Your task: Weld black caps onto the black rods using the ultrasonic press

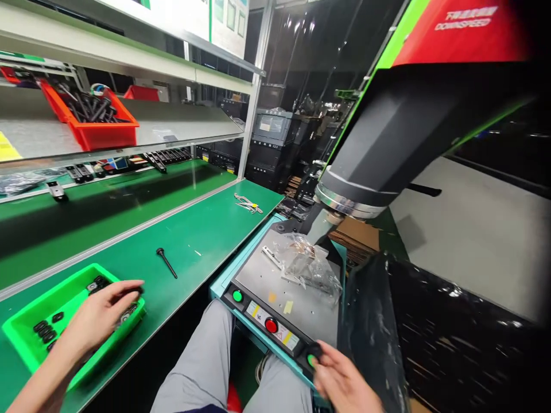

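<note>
My left hand point(101, 314) is over the right side of a green bin point(23, 350). Its thumb and fingers are pinched together, and a dark bit shows at the tips, too small to name. Several small black parts point(45, 331) lie in that bin. At the machine's front right corner, my right hand point(342, 376) is closed, with a small black round part point(315, 347) at its fingertips. This part is close to a green button point(311, 360); whether they touch is unclear. On the green bench lies a long black bolt point(167, 263), apart from both hands.
Clear plastic bags of parts point(307, 264) lie on the machine's metal plate point(258, 281), under a slanted black machine head point(379, 132). A red button point(271, 325) is on the front panel. Tools point(248, 203) rest on the bench; a red bin point(107, 136) of black bolts stands on the shelf.
</note>
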The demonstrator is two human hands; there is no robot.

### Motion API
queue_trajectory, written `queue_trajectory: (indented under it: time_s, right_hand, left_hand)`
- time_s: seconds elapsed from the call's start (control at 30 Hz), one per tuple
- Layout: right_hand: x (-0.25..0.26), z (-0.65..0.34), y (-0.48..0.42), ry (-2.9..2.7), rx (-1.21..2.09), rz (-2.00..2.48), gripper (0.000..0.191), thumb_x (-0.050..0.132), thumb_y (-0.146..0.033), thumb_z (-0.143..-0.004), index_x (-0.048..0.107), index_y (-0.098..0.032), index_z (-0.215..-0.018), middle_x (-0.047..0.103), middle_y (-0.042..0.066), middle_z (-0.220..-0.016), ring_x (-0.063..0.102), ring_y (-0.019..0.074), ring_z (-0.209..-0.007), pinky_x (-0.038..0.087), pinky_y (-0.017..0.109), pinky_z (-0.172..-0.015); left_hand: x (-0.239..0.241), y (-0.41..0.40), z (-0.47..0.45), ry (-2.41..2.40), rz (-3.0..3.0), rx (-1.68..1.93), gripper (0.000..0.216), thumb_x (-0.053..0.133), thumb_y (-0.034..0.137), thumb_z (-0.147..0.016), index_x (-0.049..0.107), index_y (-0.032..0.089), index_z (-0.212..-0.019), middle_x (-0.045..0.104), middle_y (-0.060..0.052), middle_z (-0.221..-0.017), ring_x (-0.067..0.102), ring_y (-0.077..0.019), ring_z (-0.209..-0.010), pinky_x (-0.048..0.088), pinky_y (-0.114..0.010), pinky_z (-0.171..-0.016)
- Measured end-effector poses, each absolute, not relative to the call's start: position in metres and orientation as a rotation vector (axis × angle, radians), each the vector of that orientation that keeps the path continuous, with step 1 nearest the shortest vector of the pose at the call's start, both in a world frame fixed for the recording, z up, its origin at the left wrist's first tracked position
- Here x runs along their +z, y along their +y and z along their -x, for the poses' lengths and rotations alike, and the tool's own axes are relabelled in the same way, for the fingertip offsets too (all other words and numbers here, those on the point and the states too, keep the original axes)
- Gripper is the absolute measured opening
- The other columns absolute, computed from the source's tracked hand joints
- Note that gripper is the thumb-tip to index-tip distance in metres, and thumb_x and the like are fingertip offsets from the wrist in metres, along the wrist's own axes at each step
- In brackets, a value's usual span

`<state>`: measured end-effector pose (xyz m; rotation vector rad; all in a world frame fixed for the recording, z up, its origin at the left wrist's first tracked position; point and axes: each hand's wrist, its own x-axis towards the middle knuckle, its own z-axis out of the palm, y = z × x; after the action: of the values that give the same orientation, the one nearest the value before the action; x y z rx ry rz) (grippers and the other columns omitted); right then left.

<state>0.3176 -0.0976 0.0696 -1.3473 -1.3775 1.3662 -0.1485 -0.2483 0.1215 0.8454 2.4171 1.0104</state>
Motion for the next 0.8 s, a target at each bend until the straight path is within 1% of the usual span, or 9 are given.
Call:
queue_trajectory:
  time_s: [0.07, 0.1, 0.17, 0.23, 0.3, 0.4, 0.5, 0.63, 0.8]
  right_hand:
    - [0.068, -0.274, -0.107, -1.485, 1.430, 1.196, 0.045, 0.074, -0.056, -0.072, 0.073, -0.024, -0.103, 0.069, 0.010, -0.089, 0.069, 0.0288, -0.083, 0.057, 0.039, -0.072]
    - [0.069, -0.254, -0.111, -1.556, 1.451, 1.111, 0.041, 0.071, -0.052, -0.077, 0.072, -0.023, -0.106, 0.069, 0.010, -0.095, 0.067, 0.0264, -0.085, 0.056, 0.038, -0.076]
    - [0.073, -0.224, -0.115, -1.613, 1.450, 0.974, 0.034, 0.063, -0.045, -0.085, 0.070, -0.023, -0.110, 0.067, 0.008, -0.093, 0.065, 0.0209, -0.074, 0.055, 0.035, -0.071]
    - [0.079, -0.208, -0.115, -1.626, 1.419, 0.884, 0.031, 0.057, -0.039, -0.089, 0.068, -0.023, -0.113, 0.065, 0.006, -0.091, 0.062, 0.0178, -0.069, 0.053, 0.032, -0.065]
    - [0.083, -0.202, -0.114, -1.634, 1.386, 0.834, 0.029, 0.056, -0.034, -0.090, 0.068, -0.023, -0.114, 0.062, 0.005, -0.090, 0.061, 0.0166, -0.068, 0.052, 0.030, -0.063]
    - [0.086, -0.205, -0.114, -1.618, 1.370, 0.825, 0.025, 0.057, -0.030, -0.089, 0.069, -0.022, -0.109, 0.063, 0.003, -0.088, 0.061, 0.0161, -0.068, 0.051, 0.030, -0.064]
    - [0.084, -0.208, -0.114, -1.578, 1.350, 0.845, 0.021, 0.057, -0.026, -0.088, 0.069, -0.022, -0.105, 0.066, 0.003, -0.090, 0.062, 0.0159, -0.070, 0.051, 0.030, -0.066]
    - [0.084, -0.209, -0.114, -1.621, 1.266, 0.899, 0.022, 0.056, -0.021, -0.088, 0.070, -0.023, -0.104, 0.066, 0.002, -0.086, 0.062, 0.0164, -0.070, 0.051, 0.030, -0.067]
    - [0.092, -0.211, -0.117, -1.759, 1.005, 0.968, 0.021, 0.055, -0.018, -0.088, 0.072, -0.023, -0.100, 0.067, 0.004, -0.087, 0.062, 0.0202, -0.081, 0.050, 0.035, -0.077]
  left_hand:
    - [0.126, -0.218, 0.107, 1.980, -0.979, 1.124, 0.046, 0.070, 0.055, -0.065, 0.072, 0.026, -0.100, 0.075, -0.002, -0.091, 0.067, -0.0250, -0.088, 0.052, -0.034, -0.083]
    - [0.125, -0.202, 0.086, 1.832, -1.006, 1.153, 0.048, 0.074, 0.054, -0.064, 0.072, 0.023, -0.101, 0.073, -0.003, -0.087, 0.067, -0.0230, -0.082, 0.052, -0.033, -0.079]
    - [0.121, -0.174, 0.046, 1.587, -1.024, 1.183, 0.051, 0.081, 0.048, -0.060, 0.071, 0.019, -0.100, 0.069, -0.002, -0.073, 0.063, -0.0185, -0.068, 0.051, -0.029, -0.066]
    - [0.115, -0.154, 0.016, 1.403, -1.012, 1.199, 0.050, 0.084, 0.043, -0.057, 0.071, 0.017, -0.098, 0.067, -0.001, -0.070, 0.061, -0.0162, -0.064, 0.050, -0.028, -0.063]
    - [0.111, -0.142, -0.003, 1.279, -1.003, 1.208, 0.048, 0.085, 0.040, -0.060, 0.073, 0.017, -0.100, 0.071, -0.004, -0.079, 0.064, -0.0179, -0.072, 0.053, -0.031, -0.072]
    - [0.107, -0.134, -0.015, 1.208, -1.016, 1.189, 0.047, 0.081, 0.040, -0.066, 0.074, 0.020, -0.108, 0.075, -0.008, -0.099, 0.067, -0.0239, -0.093, 0.052, -0.039, -0.091]
    - [0.105, -0.132, -0.021, 1.159, -1.026, 1.130, 0.047, 0.081, 0.040, -0.066, 0.075, 0.021, -0.109, 0.074, -0.009, -0.110, 0.065, -0.0279, -0.105, 0.049, -0.043, -0.099]
    - [0.103, -0.129, -0.027, 1.106, -0.960, 1.075, 0.046, 0.084, 0.037, -0.063, 0.076, 0.020, -0.105, 0.073, -0.010, -0.113, 0.066, -0.0279, -0.104, 0.051, -0.043, -0.095]
    - [0.100, -0.124, -0.025, 1.116, -0.936, 1.018, 0.046, 0.087, 0.033, -0.059, 0.077, 0.018, -0.101, 0.076, -0.009, -0.096, 0.067, -0.0226, -0.084, 0.054, -0.038, -0.080]
